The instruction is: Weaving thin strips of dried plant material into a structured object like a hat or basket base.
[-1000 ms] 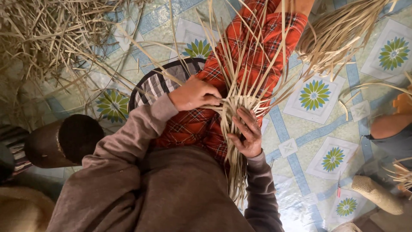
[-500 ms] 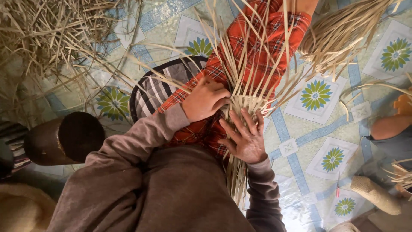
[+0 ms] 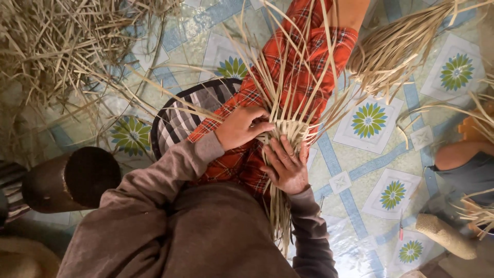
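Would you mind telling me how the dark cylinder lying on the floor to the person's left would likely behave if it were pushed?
The dark cylinder lies on its side on the patterned floor mat, so it would probably roll rather than slide. Its open end looks hollow, so it may be lighter than its bulk suggests. Its walls look rigid, so it seems unlikely to flex.

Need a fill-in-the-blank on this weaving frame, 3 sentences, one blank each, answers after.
1. Both hands, the left hand and the right hand, rest on a woven patch of pale ____ strips.
2. The work lies on a leg in red ____ cloth.
3. The floor mat is printed with green ____ motifs.

Missing words: straw; plaid; flower
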